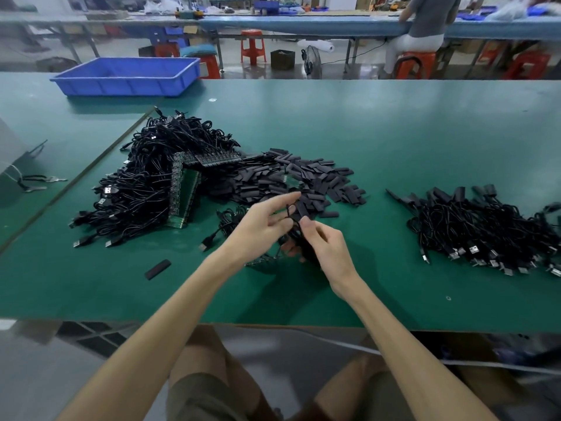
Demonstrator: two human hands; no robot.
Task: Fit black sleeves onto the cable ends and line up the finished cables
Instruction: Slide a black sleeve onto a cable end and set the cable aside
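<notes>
Two bare hands are working over the near middle of the green table (394,132). The left hand (264,226) is stretching its fingers out fairly straight, with one thin black cable (296,235) running across them. The right hand (328,247) is pinching that cable between thumb and forefinger while its lower fingers are curling round the bundled rest. Whether a sleeve is already on its end I cannot tell.

Three heaps are lying on the table, each too many to count: tangled bare cables (136,189) toward the left edge, loose black sleeves (303,174) in the middle just behind the hands, and sleeved cables (479,232) lying side by side toward the right edge. At least two green board strips (183,192) are poking out of the left heap. One stray sleeve (158,269) is lying alone near the front edge, and one blue tray (127,75) is sitting at the far left corner. Beyond the table, one person (425,25) is sitting on a red stool (414,65).
</notes>
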